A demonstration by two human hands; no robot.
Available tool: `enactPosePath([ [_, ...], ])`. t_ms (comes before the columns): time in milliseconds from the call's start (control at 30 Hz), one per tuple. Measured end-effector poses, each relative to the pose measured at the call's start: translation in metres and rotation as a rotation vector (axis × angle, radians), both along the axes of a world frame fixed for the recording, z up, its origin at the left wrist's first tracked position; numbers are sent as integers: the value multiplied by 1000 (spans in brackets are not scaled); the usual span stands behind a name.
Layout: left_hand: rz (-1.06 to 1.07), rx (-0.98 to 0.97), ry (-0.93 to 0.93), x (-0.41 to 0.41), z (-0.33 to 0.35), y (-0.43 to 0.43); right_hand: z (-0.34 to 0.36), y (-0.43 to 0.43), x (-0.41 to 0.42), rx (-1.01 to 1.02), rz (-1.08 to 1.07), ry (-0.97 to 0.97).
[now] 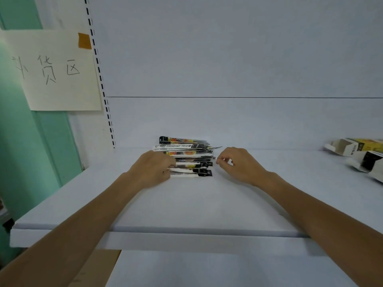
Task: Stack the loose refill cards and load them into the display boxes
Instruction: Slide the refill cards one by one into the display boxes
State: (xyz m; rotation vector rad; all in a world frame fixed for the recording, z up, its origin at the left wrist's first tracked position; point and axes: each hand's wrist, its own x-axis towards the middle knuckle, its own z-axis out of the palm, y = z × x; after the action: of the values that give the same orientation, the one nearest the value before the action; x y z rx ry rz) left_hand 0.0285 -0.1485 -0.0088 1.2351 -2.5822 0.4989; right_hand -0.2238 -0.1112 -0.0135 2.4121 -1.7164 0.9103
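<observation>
A rough pile of refill cards [190, 156], black, white and yellow, lies on the white shelf [186, 204] near its back wall. My left hand [153, 168] grips the left end of the pile, its fingers curled round the nearer cards. Just right of the pile, my right hand [236, 162] hovers with fingers loosely curled and holds nothing. Two open display boxes [356, 154] lie tipped over at the shelf's far right.
A paper sign [51, 69] with handwriting is taped to the green wall on the left. A slotted shelf upright [101, 83] runs down beside it. A brown cardboard sheet [91, 270] sits below the shelf's front edge.
</observation>
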Motion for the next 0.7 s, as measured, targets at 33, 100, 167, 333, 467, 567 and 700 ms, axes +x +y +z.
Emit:
enactPosePath([
  [33, 12, 37, 48, 2, -2, -1, 0, 2, -1, 6, -4, 6],
  [100, 43, 149, 134, 5, -3, -2, 2, 4, -4, 13, -10, 1],
  [167, 56, 235, 169, 6, -3, -1, 4, 6, -5, 9, -16, -8],
  [333, 9, 350, 159, 6, -1, 7, 4, 6, -2, 19, -32, 1],
  [467, 32, 435, 153, 6, 10, 14, 1, 5, 6, 0, -16, 5],
  [567, 99, 413, 165, 1, 16, 22, 1, 8, 5, 2, -10, -24],
  [700, 70, 467, 713, -14, 21, 26, 6, 16, 5, 91, -43, -79],
])
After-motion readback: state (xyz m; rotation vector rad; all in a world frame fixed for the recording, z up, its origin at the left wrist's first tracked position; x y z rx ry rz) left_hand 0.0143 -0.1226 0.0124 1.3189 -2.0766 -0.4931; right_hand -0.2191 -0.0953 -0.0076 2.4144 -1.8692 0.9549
